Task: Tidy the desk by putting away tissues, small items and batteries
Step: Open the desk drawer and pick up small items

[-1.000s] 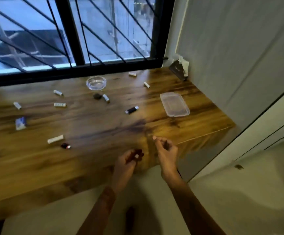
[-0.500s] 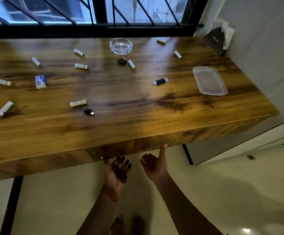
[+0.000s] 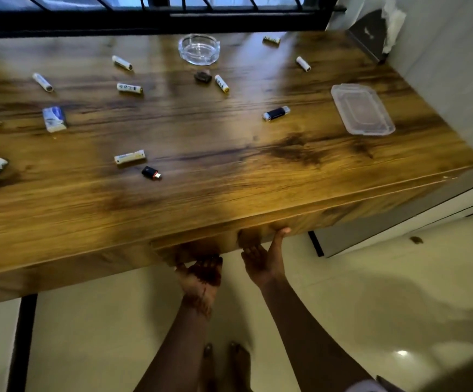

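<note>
The wooden desk (image 3: 229, 193) carries several scattered white batteries, such as one battery (image 3: 129, 157) near the front. A black and red USB stick (image 3: 151, 173) lies beside it, and a black and silver stick (image 3: 276, 113) lies to the right. A blue and white packet (image 3: 54, 119) rests at the left. White tissue (image 3: 393, 21) sticks out of a dark holder (image 3: 369, 32) in the far right corner. My left hand (image 3: 200, 277) and my right hand (image 3: 263, 260) are palm up under the drawer front (image 3: 224, 239). Their fingers are hidden beneath it, and the right thumb presses its face.
A clear plastic box (image 3: 362, 108) sits at the desk's right side and a glass ashtray (image 3: 198, 49) at the back. A small dark item (image 3: 202, 76) lies before the ashtray. A barred window runs behind; a wall stands to the right. My bare feet (image 3: 224, 363) are on the pale floor.
Both hands dropped from above the desk edge to below it, then rose until their fingers slid under the front panel. The view tilted down and moved closer.
</note>
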Demonstrator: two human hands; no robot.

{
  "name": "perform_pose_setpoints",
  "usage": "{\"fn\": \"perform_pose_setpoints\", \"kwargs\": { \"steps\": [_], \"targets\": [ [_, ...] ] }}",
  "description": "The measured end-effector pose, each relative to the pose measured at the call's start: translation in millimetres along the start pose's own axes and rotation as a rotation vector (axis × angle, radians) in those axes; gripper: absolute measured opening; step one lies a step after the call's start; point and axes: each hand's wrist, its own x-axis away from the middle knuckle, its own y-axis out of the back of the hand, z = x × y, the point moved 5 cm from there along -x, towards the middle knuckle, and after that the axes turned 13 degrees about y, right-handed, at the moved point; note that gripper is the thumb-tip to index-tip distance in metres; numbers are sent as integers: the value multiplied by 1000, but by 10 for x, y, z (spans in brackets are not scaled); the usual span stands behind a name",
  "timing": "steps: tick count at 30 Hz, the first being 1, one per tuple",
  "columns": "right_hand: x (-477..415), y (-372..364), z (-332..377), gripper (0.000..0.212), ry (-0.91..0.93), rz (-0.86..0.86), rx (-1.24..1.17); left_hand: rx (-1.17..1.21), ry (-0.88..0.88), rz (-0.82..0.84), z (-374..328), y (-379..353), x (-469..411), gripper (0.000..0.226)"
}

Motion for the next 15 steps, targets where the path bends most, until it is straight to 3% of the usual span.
{"fn": "perform_pose_setpoints", "kwargs": {
  "steps": [6, 9, 10, 12, 13, 15],
  "targets": [
    [126, 318, -18, 99, 12, -4, 68, -85, 36, -60, 123, 266, 113, 68],
    [283, 318, 61, 95, 105, 0, 230, -247, 64, -53, 99, 289, 208, 66],
    [378, 311, 116, 79, 202, -33, 334, -359, 66, -77, 125, 295, 263, 61],
    [613, 266, 332, 40, 574, -103, 601, -759, -8, -137, 209, 207, 500, 43],
    [773, 181, 463, 31, 824, -91, 765, -1018, -115, -142, 249, 107, 644, 32],
    [985, -19, 603, 33, 1230, 31, 1101, -1490, -531, -46, 315, -154, 942, 20]
  ]
}}
